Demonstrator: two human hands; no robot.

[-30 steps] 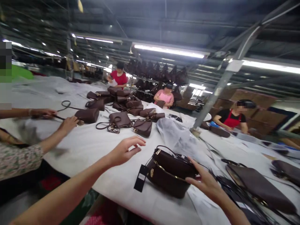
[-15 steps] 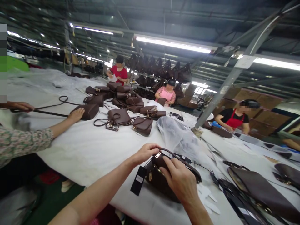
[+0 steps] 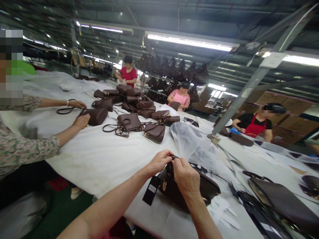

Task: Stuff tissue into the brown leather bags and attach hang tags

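Observation:
A dark brown handbag [image 3: 208,184] rests on the white-covered table right in front of me. At its upper left end my left hand [image 3: 161,161] is closed, fingertips pinching the strap or top edge. Close beside it, my right hand [image 3: 186,176] also pinches the bag at that end, fingers bent and thumb hidden. The two hands' fingertips nearly meet and cover the exact spot they grip. From the bag's left side hangs a black tag [image 3: 151,190] with a pale label. A gold-coloured fitting [image 3: 164,186] shows on the bag's front.
Translucent plastic sheeting [image 3: 191,141] lies behind the bag, white paper pieces [image 3: 223,212] to its right. Another brown bag [image 3: 279,199] lies far right. Several brown bags [image 3: 134,94] are heaped mid-table. A co-worker's hand [image 3: 82,121] touches a bag at left. A slanted post [image 3: 240,101] rises behind.
My right hand has moved from spread over the bag's top to a pinch beside my left hand. The co-worker's far hand at left has moved nearer to their bag.

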